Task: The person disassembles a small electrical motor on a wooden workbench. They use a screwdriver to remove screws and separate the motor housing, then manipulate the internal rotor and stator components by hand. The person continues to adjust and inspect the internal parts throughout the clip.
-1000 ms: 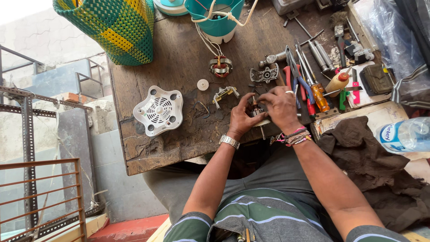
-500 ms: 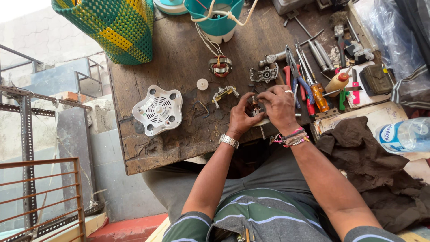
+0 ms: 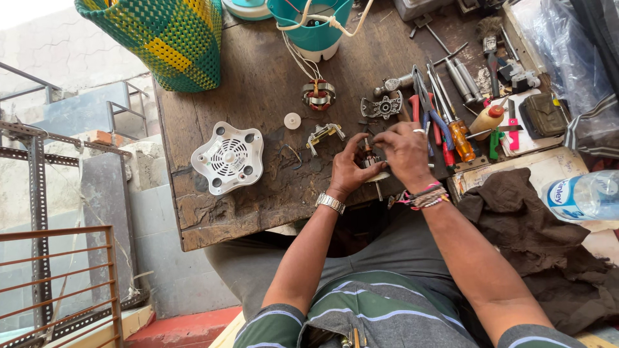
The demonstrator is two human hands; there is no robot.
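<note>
On the dark wooden table (image 3: 258, 84), just right of the white vented cover (image 3: 227, 157), a small motor rotor (image 3: 370, 161) with copper windings is gripped between both hands. The left hand (image 3: 349, 169) is closed around the rotor's near side, and the right hand (image 3: 406, 153) is curled over its far side, fingers bent down onto it. Between the cover and the rotor a small metal bracket (image 3: 324, 134) and a white round cap (image 3: 293, 120) are laid. Farther right of the cover, beyond the hands, pliers and screwdrivers (image 3: 445, 122) are spread. Behind the cover, a green-and-yellow woven basket (image 3: 161, 35) and a teal housing (image 3: 316, 26) are set.
</note>
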